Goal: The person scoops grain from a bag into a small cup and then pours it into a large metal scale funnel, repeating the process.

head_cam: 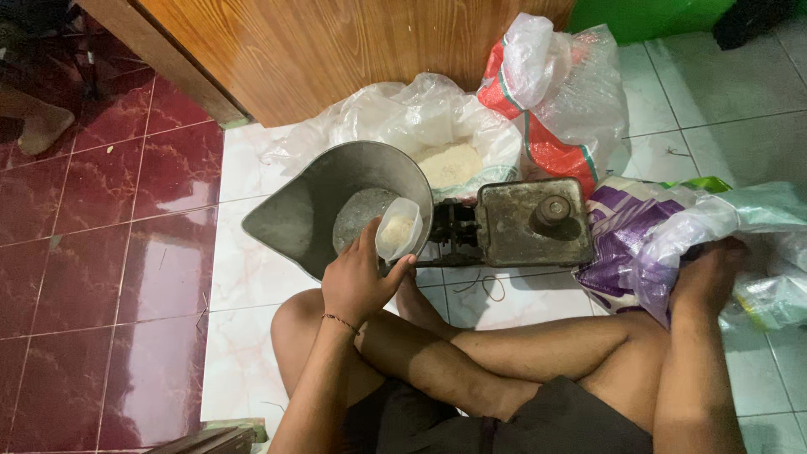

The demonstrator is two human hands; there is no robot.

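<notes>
Cup (398,229): small, clear plastic, part-filled with white grains, tilted with its mouth toward the scale pan (311,206) (grey metal, spouted). Left hand (357,282) grasps it over the pan's rim. Right hand (710,273), well right of the pan, reaches among plastic bags (672,235); grip unclear.

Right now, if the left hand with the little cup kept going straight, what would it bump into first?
Probably the metal scoop pan of the scale. The left hand holds the plastic cup just over its rim, though depth is hard to judge.
</notes>
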